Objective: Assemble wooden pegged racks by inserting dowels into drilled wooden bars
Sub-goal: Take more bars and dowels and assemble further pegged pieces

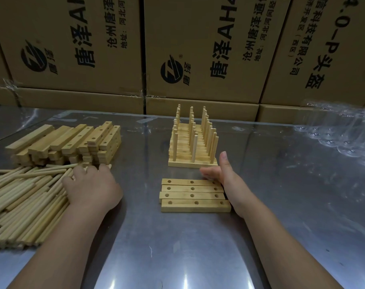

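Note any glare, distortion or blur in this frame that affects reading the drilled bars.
Head view: light streaks glare off the shiny metal table near the bottom edge; wide-angle lens tilts the brown cardboard boxes outward; the four pale drilled wooden bars are sharp, holes readable; fingertips of the right hand look slightly smeared.

Left hand and right hand bare, forearms bare from the lower frame edge; right thumbnail trimmed short.

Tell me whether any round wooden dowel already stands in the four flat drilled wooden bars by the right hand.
No, the four drilled wooden bars show only empty holes beside the right hand.
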